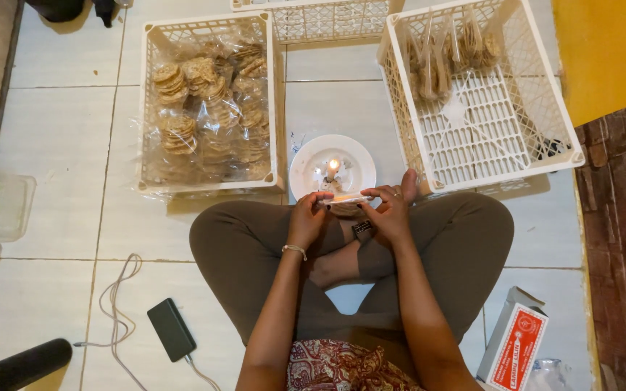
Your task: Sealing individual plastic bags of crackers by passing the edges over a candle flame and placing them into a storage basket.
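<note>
Centre of frame: left hand and right hand, fingers pinched closed on the two ends of a clear plastic packet, held level just above a lit candle on a white plate. Upper left: crate of bagged crackers.

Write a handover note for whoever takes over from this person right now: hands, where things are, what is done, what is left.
Left hand and right hand: both pinch the ends of a small clear packet, held level just beside the lit candle on the white plate.
Left crate: heaped with bagged round crackers.
Right crate: only a few packets standing at its far end, mostly bare.
Done: those few packets appear finished.
Left: judging by the heaped crate, most of the crackers.
</note>
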